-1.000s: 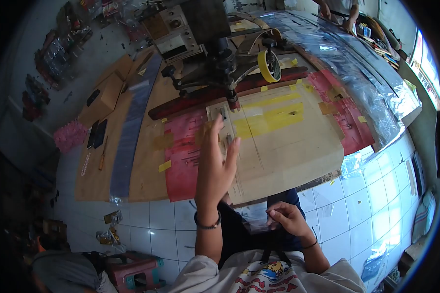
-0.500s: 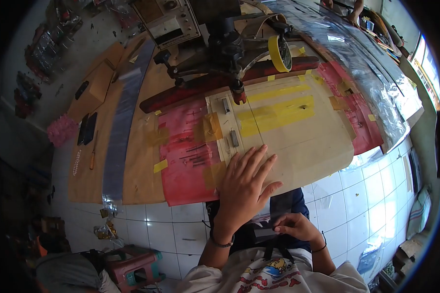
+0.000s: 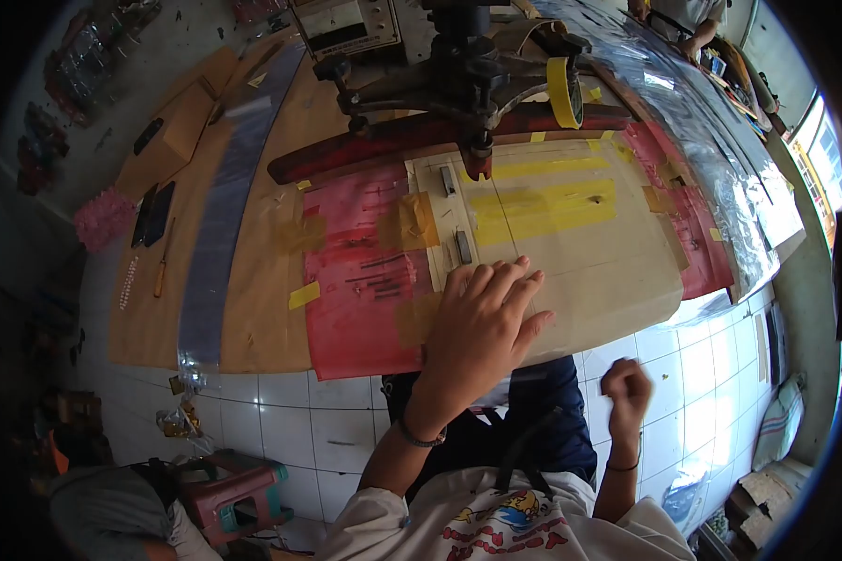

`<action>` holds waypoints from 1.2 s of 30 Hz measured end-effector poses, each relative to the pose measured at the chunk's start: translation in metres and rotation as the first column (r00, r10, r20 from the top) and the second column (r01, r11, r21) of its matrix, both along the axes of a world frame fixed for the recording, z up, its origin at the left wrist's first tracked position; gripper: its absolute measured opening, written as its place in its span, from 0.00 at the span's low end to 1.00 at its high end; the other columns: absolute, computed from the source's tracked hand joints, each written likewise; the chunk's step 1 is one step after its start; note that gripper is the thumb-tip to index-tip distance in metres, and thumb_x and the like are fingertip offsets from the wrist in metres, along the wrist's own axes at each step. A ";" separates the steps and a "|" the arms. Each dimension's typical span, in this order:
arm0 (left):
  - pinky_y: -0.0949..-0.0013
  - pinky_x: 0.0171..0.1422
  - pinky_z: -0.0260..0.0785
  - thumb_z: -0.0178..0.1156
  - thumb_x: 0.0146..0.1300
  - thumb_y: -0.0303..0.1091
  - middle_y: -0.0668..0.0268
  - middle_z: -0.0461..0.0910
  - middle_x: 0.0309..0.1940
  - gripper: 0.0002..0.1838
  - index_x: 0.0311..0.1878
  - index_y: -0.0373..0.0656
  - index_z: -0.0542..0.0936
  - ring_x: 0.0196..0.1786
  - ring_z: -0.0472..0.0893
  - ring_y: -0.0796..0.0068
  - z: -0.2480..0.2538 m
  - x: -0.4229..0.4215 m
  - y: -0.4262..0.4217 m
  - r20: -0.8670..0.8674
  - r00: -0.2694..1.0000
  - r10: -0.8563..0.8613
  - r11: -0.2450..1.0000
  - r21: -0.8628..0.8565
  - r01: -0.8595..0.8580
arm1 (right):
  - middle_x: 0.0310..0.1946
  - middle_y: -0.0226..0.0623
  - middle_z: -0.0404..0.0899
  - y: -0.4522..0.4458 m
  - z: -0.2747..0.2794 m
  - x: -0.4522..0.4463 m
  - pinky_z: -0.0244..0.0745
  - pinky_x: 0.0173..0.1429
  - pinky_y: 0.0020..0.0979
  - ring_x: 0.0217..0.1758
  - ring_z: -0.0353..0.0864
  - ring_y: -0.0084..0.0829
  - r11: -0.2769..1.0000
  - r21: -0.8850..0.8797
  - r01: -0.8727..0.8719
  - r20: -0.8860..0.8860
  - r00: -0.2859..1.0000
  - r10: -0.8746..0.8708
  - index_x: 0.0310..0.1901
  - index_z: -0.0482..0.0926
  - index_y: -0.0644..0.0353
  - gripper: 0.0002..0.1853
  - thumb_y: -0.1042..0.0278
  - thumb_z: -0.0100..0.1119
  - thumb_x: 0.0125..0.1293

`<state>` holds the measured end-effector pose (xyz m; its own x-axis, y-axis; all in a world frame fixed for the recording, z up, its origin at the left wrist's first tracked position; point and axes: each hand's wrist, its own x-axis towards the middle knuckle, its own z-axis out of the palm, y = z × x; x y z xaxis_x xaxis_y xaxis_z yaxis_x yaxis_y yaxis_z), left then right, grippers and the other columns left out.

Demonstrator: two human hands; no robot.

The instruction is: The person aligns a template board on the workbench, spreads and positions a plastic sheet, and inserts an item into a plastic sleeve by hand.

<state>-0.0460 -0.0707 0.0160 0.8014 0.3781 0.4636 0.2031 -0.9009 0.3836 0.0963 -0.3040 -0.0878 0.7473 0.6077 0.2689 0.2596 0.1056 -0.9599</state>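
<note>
Board (image 3: 617, 266), flat, tan, maybe wood, looks light, stiff; I'd hold its six-o'clock edge: left hand (image 3: 486, 323) spread, right hand (image 3: 629, 388) curled, grip unclear.

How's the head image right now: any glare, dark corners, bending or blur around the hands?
Head view: glare whitens parts of the tiled floor and streaks the plastic sheeting; corners fall to black; wide-angle distortion bends the scene toward the edges; the right hand looks slightly blurred, the left hand clearer.
</note>
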 end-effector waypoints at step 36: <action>0.42 0.79 0.52 0.58 0.70 0.57 0.43 0.72 0.65 0.35 0.62 0.29 0.75 0.71 0.70 0.46 -0.012 0.005 0.000 0.052 0.992 0.112 0.992 -0.056 -0.109 | 0.81 0.39 0.49 0.192 0.127 0.062 0.32 0.85 0.52 0.85 0.41 0.46 0.632 -0.775 -0.002 0.577 0.406 0.709 0.77 0.62 0.43 0.25 0.57 0.37 0.81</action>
